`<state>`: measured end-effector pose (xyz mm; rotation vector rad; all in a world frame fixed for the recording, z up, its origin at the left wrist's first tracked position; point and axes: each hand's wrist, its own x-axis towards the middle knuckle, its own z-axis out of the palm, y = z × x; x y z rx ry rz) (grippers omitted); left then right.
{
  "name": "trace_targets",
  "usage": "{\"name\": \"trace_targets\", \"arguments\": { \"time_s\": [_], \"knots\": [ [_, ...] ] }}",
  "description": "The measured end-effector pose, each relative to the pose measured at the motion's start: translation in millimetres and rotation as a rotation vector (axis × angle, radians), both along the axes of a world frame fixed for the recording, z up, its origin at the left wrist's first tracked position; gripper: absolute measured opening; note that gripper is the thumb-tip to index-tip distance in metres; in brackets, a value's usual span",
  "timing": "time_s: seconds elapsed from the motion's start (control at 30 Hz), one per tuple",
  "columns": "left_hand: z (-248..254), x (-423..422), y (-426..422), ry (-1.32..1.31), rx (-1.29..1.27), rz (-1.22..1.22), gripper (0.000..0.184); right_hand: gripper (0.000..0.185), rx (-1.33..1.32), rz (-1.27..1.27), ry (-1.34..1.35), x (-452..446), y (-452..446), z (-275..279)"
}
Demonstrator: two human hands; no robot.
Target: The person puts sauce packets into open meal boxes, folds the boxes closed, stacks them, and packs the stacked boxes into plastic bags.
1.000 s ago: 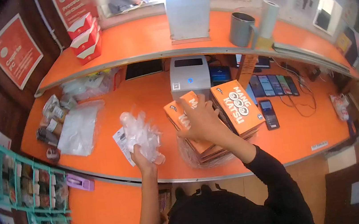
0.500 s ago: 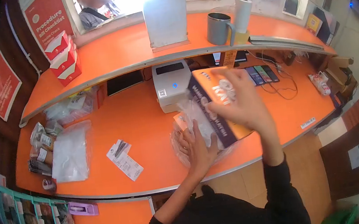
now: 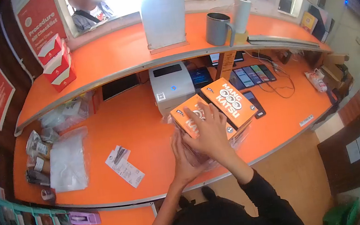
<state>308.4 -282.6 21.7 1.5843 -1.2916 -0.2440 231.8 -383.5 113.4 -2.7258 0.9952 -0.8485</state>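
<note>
Two orange boxes printed "Mang Katsu" stand side by side in front of the label printer, a left box [image 3: 187, 117] and a right box [image 3: 229, 99]. A clear plastic bag [image 3: 204, 162] surrounds their lower part. Across the top of the left box lies my right hand [image 3: 209, 131], fingers spread and touching the lid. My left hand [image 3: 182, 161] is at the near left side, its fingers around the bag's plastic against the box. The bag's far side is hidden behind the boxes.
Behind the boxes is the white label printer [image 3: 171, 85]. Several phones [image 3: 254, 75] with cables lie to the right. Receipts [image 3: 124, 166] and a stack of plastic bags [image 3: 68, 160] are on the left. A raised shelf [image 3: 123, 52] carries a grey mug [image 3: 218, 29].
The box that my right hand held tilted in the air now sits level beside the other one. My right hand has moved left onto the left box; my left hand shifted slightly left and down.
</note>
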Motion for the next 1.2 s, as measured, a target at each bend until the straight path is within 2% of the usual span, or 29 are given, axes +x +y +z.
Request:
{"name": "trace_targets", "arguments": {
  "time_s": [0.03,0.17,0.23,0.3,0.33,0.4,0.5,0.57,0.63,0.7,0.77,0.8,0.83,0.9,0.93,0.97,1.0,1.03,1.07,1.13,1.2],
  "knots": [
    [1.0,0.8,-3.8,0.057,-0.048,-0.004,0.139,0.071,0.001,-0.015,0.002,-0.4,1.6,-1.1],
    [-6.4,9.4,-13.5,0.151,-0.07,-0.108,0.148,0.068,-0.022,-0.021,-0.027,-12.8,-9.8,-9.5],
    [-21.1,14.2,-16.3,0.264,-0.141,-0.151,0.153,0.064,-0.045,0.074,-0.13,-30.9,-45.9,-7.6],
    [-12.5,13.6,-13.3,0.282,-0.097,-0.144,0.155,0.071,-0.244,-0.241,-0.093,-57.8,-95.3,-0.3],
    [-6.6,14.5,-14.3,0.212,-0.046,-0.122,0.156,0.071,-0.232,-0.25,-0.086,-70.9,-121.2,-0.7],
    [-9.0,17.1,-16.3,0.111,-0.016,-0.099,0.158,0.079,0.523,-0.101,-0.105,-86.5,-156.1,0.9],
    [-14.5,18.5,-18.1,0.16,-0.032,-0.135,0.16,0.088,0.635,0.077,-0.12,-94.5,-154.3,-3.1],
    [-7.3,14.5,-18.7,0.166,0.001,-0.104,0.16,0.086,0.688,0.071,-0.095,-95.3,-145.3,6.4],
    [0.3,6.9,-19.6,0.319,0.03,-0.113,0.158,0.087,0.69,0.055,-0.119,-96.7,-150.3,-1.4],
    [-11.7,14.3,-17.1,0.271,0.028,-0.103,0.155,0.086,0.714,0.08,-0.083,-102.8,-158.2,-2.4],
    [-15.8,15.0,-13.9,0.306,0.114,-0.086,0.154,0.083,0.783,0.284,-0.137,-111.6,-167.7,-1.8],
    [-5.0,10.0,-9.6,0.262,0.124,-0.082,0.151,0.072,0.84,0.446,-0.305,-116.3,-178.5,-15.2],
    [-11.1,9.7,-5.3,0.264,0.121,-0.065,0.151,0.072,0.843,0.462,-0.296,-124.8,-194.0,-34.5],
    [-44.6,2.8,15.1,0.416,-0.04,0.014,0.144,0.062,0.585,0.356,-0.377,-145.6,-223.9,-79.9],
    [-75.1,-3.7,22.1,0.492,-0.073,0.033,0.115,0.056,0.781,0.329,-0.262,-156.0,-223.1,-102.1],
    [-121.1,-10.0,34.5,0.586,0.055,0.114,0.1,0.05,0.973,0.295,-0.142,-167.5,-212.3,-121.3],
    [-152.5,-17.9,44.9,0.685,0.185,0.198,0.085,0.043,1.153,0.234,-0.231,-171.0,-192.7,-127.4],
    [-156.4,-26.6,46.5,0.694,0.179,0.228,0.085,0.035,1.331,0.167,-0.313,-172.7,-176.9,-130.2],
    [-159.2,-37.0,47.4,0.578,0.179,0.296,0.073,0.035,1.342,0.19,-0.284,-176.9,-173.1,-136.9],
    [-159.9,-54.7,46.3,0.339,0.193,0.428,0.051,0.022,0.644,0.198,-0.386,-178.1,-169.5,-144.7],
    [-158.1,-66.5,39.7,0.092,0.219,0.542,0.034,0.021,0.624,0.211,-0.323,-180.6,-164.4,-130.1]
  ]
}}
